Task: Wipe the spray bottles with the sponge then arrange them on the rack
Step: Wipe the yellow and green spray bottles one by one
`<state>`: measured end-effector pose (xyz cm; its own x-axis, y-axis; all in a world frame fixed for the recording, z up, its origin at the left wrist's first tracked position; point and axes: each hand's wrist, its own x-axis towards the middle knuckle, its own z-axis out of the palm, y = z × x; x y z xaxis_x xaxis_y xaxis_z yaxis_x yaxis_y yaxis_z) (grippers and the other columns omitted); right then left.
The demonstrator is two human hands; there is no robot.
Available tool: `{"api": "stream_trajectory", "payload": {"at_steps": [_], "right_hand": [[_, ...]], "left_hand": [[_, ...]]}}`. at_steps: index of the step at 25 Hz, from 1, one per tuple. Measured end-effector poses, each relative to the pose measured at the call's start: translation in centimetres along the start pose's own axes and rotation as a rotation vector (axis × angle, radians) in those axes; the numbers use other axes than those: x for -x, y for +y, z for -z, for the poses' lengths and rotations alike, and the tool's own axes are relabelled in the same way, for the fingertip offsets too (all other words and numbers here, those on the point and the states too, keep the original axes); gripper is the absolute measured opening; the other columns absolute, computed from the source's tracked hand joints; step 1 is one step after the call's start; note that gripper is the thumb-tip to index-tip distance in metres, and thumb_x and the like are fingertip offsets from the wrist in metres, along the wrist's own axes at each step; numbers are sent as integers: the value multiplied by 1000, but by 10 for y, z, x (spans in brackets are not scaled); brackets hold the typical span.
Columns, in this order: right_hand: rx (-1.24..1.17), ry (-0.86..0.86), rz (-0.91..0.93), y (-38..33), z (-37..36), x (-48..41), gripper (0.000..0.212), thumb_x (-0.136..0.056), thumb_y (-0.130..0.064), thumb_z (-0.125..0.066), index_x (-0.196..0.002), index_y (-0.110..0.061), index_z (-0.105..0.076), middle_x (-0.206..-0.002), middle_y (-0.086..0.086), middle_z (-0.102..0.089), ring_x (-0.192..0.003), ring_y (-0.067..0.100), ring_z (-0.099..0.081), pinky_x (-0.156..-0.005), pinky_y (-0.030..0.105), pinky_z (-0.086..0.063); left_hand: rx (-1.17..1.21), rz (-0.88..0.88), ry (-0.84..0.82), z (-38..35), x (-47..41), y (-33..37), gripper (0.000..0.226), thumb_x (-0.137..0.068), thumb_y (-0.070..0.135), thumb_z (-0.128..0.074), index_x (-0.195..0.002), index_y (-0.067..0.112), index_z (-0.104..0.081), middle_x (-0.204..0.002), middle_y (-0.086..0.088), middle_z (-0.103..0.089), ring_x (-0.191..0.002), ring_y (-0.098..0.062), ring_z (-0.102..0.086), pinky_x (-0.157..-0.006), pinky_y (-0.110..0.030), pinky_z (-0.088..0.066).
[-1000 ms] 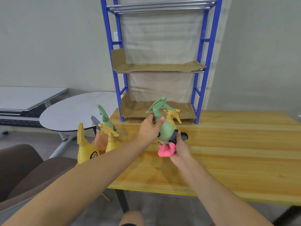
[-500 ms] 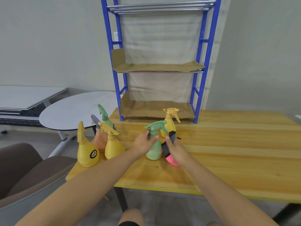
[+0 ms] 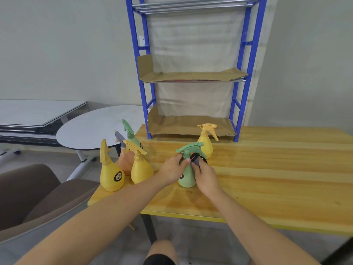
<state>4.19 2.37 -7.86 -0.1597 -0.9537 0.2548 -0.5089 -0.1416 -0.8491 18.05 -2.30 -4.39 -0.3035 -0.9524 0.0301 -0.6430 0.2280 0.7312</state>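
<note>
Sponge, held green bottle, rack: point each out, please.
sponge (image 3: 195, 157), head view, dark upper end.
held green bottle (image 3: 188, 180), head view, lower body.
rack (image 3: 252, 54), head view, right blue post.

Matt plastic spray bottles (image 3: 186, 169) on a glossy wooden table (image 3: 267, 178); blue metal rack (image 3: 250, 54) lined with cardboard

wooden table (image 3: 267, 178) | on it: six spray bottles (image 3: 111, 175), blue rack (image 3: 250, 60)

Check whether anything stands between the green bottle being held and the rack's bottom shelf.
Yes: a yellow spray bottle stands upright on the table between the green bottle, gripped by the left hand, and the rack's bottom shelf, in front of the shelf's right half. The shelf's left half looks unobstructed.
</note>
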Motion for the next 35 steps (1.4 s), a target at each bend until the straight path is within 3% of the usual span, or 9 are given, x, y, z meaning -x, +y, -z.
{"api": "stream_trajectory", "payload": {"at_steps": [6,11,16,19,23,27,30,32,35], "right_hand": [[400,-312,-21,33,19,6,50,-104,-12,-42,-152,-21,-38,-115,8,-64,-99,23,-61,-87,34,-51],[810,-504,209,41,32,11,60,-96,-4,-52,-152,-22,-42,-156,10,-37,-141,31,-38,-115,35,-34],[915,-466,144,48,30,18,52,-100,-17,-39,-152,-22,-41,-165,5,-21,-146,29,-28,-119,41,-29],[912,-378,20,46,30,16,56,-100,-18,-35,-156,-19,-27,-162,12,-26,-143,32,-32,-115,41,-33],[908,-352,-25,40,9,13,59,-97,-15,-42,-154,-12,-26,-147,17,-42,-134,35,-40,-112,42,-35],[759,-442,-3,33,2,4,56,-98,-12,-40,-153,-16,-33,-151,17,-40,-139,34,-37,-113,43,-34],[453,-359,-99,37,12,-1,60,-95,-3,-40,-152,-22,-40,-152,13,-45,-136,31,-46,-108,35,-41],[129,-196,-254,34,22,-4,55,-93,1,-41,-143,-21,-52,-134,11,-63,-113,29,-62,-89,33,-49],[-250,-52,-381,15,25,-3,39,-101,-6,-42,-128,-29,-60,-110,0,-70,-94,21,-67,-69,31,-52]], "left_hand": [[27,44,-87,3,5,0,19,-106,35,-45,-105,16,-48,-93,-6,-60,-78,-21,-57,-74,-40,-50],[209,206,50,20,16,5,43,-91,7,-46,-133,16,-43,-106,-4,-60,-81,-20,-58,-64,-33,-43],[271,264,228,31,16,12,70,-87,7,-43,-153,21,-28,-126,-15,-59,-96,-30,-61,-63,-32,-47],[-38,123,252,38,22,22,68,-88,13,-45,-152,31,-34,-146,-10,-34,-134,-37,-32,-108,-42,-35],[-199,38,67,44,16,37,50,-96,34,-30,-140,27,-53,-143,-6,-45,-127,-29,-42,-109,-39,-37],[-71,59,34,44,17,48,38,-101,36,-32,-93,13,-62,-98,-6,-60,-96,-25,-54,-80,-38,-44],[235,117,-80,51,5,53,27,-90,37,-52,-76,19,-67,-88,-1,-60,-89,-21,-56,-94,-46,-54],[259,123,-172,60,-3,60,10,-90,23,-62,-92,20,-71,-98,-5,-62,-96,-24,-58,-95,-44,-55],[-23,173,-288,70,-16,78,39,-94,16,-63,-132,14,-56,-123,-11,-61,-108,-27,-64,-86,-37,-58]]}}
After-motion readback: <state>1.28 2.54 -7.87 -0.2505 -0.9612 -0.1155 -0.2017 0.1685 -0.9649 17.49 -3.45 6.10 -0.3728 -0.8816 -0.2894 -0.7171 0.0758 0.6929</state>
